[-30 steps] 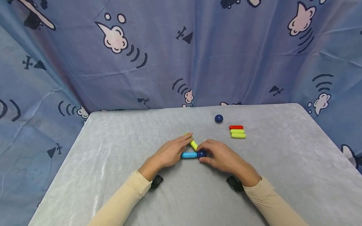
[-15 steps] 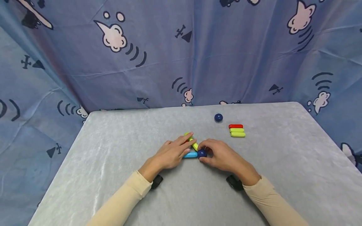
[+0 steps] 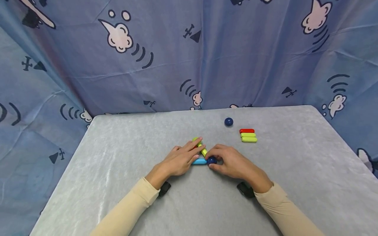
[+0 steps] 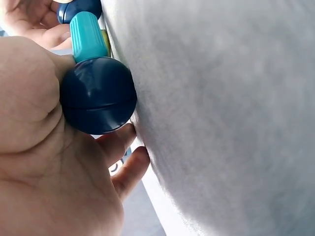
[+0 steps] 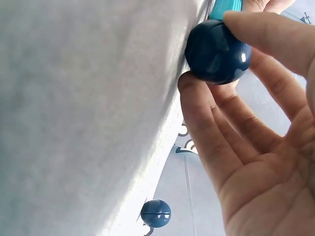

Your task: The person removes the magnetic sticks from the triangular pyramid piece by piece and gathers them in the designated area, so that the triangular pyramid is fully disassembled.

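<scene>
My right hand pinches a dark blue ball between thumb and fingers, low over the table. A light blue ribbed rod runs from that ball to another dark blue ball, which sits under my left palm and is hidden in the head view. From the right ball a yellow-green rod slants up and away, making a corner with the blue rod. My left hand lies over the joined pieces with fingers stretched out. A bit of red shows between those fingers.
A loose dark blue ball lies near the table's back edge. Right of it, one red rod and two yellow-green rods lie side by side. A patterned blue curtain hangs behind the grey-white table.
My left hand has shifted slightly right, its fingers spreading over the rods and covering part of the light blue rod. My right hand stays at the ball almost unmoved.
</scene>
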Tool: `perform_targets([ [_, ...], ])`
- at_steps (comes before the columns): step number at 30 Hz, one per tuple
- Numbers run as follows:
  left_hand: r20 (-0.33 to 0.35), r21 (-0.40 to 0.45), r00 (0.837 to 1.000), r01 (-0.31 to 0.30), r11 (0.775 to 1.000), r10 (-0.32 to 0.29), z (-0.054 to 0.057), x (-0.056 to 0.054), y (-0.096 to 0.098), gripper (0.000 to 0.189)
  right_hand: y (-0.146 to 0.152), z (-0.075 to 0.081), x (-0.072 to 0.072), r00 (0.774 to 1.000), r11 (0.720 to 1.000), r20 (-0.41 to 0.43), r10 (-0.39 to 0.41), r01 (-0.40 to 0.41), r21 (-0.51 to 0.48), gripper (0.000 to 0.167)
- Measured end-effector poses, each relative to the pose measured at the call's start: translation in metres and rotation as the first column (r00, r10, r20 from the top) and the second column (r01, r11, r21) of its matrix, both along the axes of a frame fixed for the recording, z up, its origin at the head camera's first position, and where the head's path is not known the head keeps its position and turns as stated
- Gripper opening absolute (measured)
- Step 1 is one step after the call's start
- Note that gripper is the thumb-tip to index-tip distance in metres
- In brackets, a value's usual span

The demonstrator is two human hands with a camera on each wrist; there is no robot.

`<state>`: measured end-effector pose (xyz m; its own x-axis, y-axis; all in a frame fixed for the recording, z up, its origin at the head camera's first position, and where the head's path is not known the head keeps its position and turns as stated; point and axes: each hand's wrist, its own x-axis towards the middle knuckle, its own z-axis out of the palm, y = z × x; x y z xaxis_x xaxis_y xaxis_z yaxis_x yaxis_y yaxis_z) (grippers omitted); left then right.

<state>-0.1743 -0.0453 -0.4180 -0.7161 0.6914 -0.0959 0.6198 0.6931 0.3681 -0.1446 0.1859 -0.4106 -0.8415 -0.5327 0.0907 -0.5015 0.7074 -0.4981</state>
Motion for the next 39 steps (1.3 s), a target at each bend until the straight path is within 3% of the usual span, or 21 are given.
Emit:
perform_targets([
  [14, -0.008, -0.010, 1.000, 0.000, 1.000, 0.000, 0.002, 0.000, 0.003, 0.049, 0.004, 0.002, 0.000, 1.000, 1.000, 0.000, 0.013, -0.013, 0.009, 0.023],
  [24, 0.099, 0.134, 0.995, -0.025, 0.991, 0.012, 0.007, 0.008, -0.013, 0.063, 0.004, 0.003, 0.002, 0.999, 1.000, 0.031, -0.011, 0.011, 0.022, 0.031],
  [31, 0.138, 0.189, 0.984, -0.136, 0.973, 0.111, 0.015, 0.020, -0.025, 0.059, 0.006, 0.006, 0.001, 0.998, 0.998, 0.063, -0.029, 0.025, 0.050, 0.030],
  [39, 0.101, 0.209, 0.970, -0.239, 0.948, 0.222, 0.013, 0.024, -0.029, 0.045, 0.008, 0.007, 0.002, 0.997, 0.997, 0.074, -0.025, 0.020, 0.073, 0.034],
])
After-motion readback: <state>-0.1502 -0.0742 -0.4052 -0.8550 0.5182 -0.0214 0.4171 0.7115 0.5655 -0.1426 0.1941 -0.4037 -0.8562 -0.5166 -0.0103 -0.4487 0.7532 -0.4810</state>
